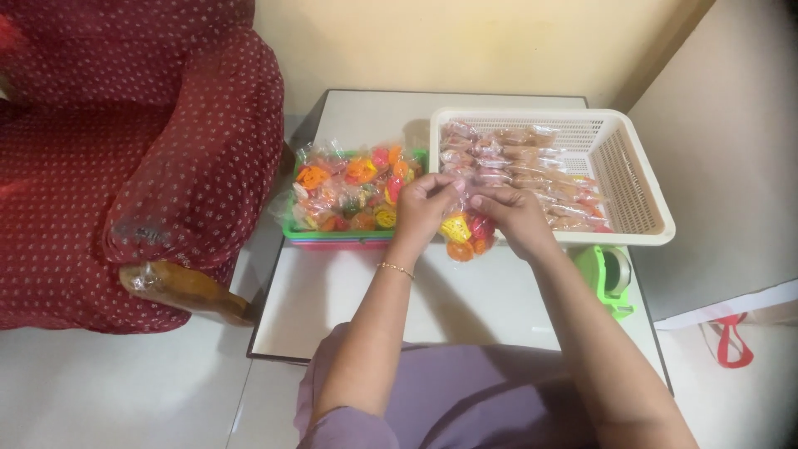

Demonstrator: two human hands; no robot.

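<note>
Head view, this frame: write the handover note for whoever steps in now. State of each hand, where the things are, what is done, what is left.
Left hand and right hand: both pinch the top of one small clear bag of coloured toys, held just above the white table.
Green tray, left of the hands: piled with similar bags of coloured pieces.
White basket, behind the hands: rows of filled packets lie in its left part; the right part is bare.
Green tape dispenser: on the table by the right wrist, untouched.
Done: the packets laid in the basket.
Left: the held bag and the tray pile.
</note>
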